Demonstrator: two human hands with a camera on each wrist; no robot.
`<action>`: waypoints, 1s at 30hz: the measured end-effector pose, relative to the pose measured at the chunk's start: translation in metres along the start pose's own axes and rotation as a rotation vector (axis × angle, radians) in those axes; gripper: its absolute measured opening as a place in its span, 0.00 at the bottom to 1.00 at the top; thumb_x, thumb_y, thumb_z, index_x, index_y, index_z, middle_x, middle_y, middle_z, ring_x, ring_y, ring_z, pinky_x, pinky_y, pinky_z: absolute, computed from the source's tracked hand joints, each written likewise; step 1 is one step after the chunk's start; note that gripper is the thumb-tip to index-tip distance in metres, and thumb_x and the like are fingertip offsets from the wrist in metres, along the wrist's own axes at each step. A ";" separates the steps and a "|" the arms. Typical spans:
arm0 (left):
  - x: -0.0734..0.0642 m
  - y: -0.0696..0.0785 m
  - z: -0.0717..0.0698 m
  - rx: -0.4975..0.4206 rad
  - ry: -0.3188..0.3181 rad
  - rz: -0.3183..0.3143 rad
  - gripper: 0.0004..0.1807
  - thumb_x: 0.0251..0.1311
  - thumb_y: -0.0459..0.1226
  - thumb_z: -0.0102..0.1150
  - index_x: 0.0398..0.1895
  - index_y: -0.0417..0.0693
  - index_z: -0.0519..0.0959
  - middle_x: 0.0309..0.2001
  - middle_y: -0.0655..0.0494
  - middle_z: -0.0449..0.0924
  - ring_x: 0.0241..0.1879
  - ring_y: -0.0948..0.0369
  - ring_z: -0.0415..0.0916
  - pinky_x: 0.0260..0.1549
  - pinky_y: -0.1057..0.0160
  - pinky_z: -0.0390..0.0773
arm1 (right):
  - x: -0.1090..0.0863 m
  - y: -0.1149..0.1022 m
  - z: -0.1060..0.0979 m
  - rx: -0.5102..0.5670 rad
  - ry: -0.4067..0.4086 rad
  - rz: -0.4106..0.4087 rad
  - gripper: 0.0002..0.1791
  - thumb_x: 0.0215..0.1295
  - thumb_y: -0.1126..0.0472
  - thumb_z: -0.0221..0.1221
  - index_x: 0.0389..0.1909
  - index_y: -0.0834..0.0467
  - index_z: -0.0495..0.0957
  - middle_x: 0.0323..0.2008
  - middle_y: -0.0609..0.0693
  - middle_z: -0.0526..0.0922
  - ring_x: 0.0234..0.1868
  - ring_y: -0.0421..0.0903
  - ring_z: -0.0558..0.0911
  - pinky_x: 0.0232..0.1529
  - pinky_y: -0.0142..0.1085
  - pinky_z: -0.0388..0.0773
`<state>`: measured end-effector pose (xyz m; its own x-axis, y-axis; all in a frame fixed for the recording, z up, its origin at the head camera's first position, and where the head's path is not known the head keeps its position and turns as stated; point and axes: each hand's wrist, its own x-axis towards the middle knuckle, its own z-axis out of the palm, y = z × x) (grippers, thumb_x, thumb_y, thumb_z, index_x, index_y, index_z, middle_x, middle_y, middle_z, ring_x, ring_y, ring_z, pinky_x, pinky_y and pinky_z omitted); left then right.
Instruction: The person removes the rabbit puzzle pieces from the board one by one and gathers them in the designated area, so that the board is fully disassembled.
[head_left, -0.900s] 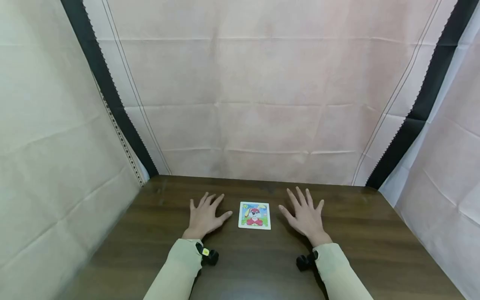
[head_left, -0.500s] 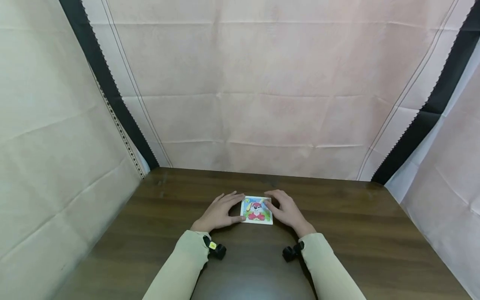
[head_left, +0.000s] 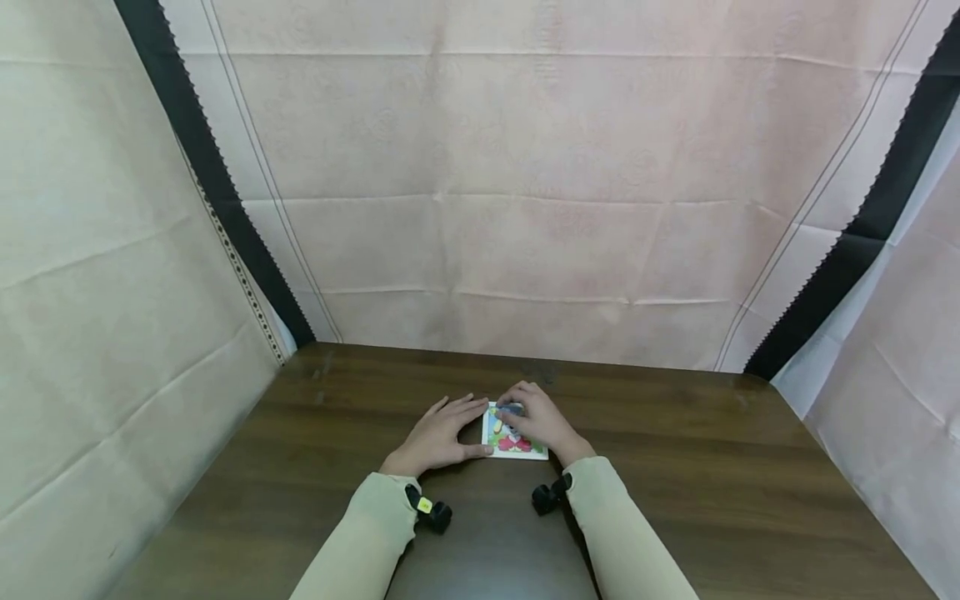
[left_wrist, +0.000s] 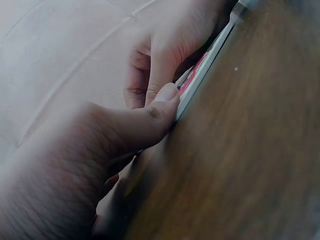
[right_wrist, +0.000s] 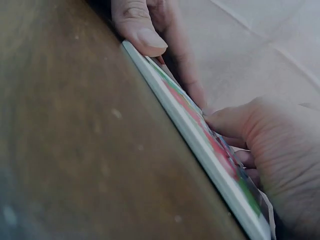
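A small square board (head_left: pixel 517 451) with a white border and a cartoon rabbit picture lies flat on the brown table. At its left side is my left hand (head_left: pixel 438 437), thumb on the near-left corner and fingers by the far-left corner, holding it. The left thumb (right_wrist: pixel 145 41) presses that corner in the right wrist view. My right hand (head_left: pixel 543 423) is over the upper part of the picture with thumb and fingers bent down onto it, hiding much of the rabbit. A dark bluish patch shows beneath them. Whether they pinch a piece cannot be made out.
The brown table (head_left: pixel 300 517) stretches around the board. Pale fabric walls (head_left: pixel 480 208) with black strips (head_left: pixel 217 167) stand behind and on both sides. A small black device (head_left: pixel 435 512) sits on each wrist.
Both hands have come inward from lying spread on the table beside the board. The left now holds its left side. The right has slid further left over the picture, its fingers bending.
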<state>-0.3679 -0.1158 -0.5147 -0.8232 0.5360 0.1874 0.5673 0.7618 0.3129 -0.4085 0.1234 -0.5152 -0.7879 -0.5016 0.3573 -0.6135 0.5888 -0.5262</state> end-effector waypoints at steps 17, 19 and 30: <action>-0.005 -0.002 0.002 -0.041 0.002 -0.031 0.49 0.58 0.73 0.52 0.78 0.60 0.62 0.76 0.65 0.60 0.77 0.59 0.50 0.75 0.43 0.44 | 0.001 -0.006 0.010 -0.001 -0.010 0.063 0.12 0.69 0.50 0.65 0.47 0.51 0.83 0.45 0.44 0.76 0.47 0.44 0.70 0.47 0.43 0.75; -0.005 -0.002 0.003 -0.039 0.003 -0.030 0.49 0.58 0.73 0.52 0.78 0.59 0.62 0.76 0.65 0.60 0.77 0.59 0.50 0.75 0.43 0.44 | 0.000 -0.006 0.010 0.001 -0.008 0.065 0.12 0.69 0.50 0.64 0.47 0.51 0.83 0.45 0.44 0.76 0.47 0.45 0.71 0.48 0.44 0.76; -0.003 0.003 0.001 -0.027 0.005 -0.014 0.49 0.58 0.73 0.52 0.78 0.58 0.62 0.76 0.64 0.60 0.77 0.58 0.50 0.75 0.43 0.45 | -0.001 -0.003 0.010 -0.032 -0.006 0.045 0.09 0.72 0.53 0.62 0.47 0.50 0.79 0.46 0.44 0.77 0.50 0.46 0.70 0.52 0.47 0.74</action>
<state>-0.3637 -0.1155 -0.5150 -0.8311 0.5235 0.1878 0.5550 0.7591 0.3400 -0.4055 0.1161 -0.5215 -0.8144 -0.4777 0.3294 -0.5789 0.6306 -0.5169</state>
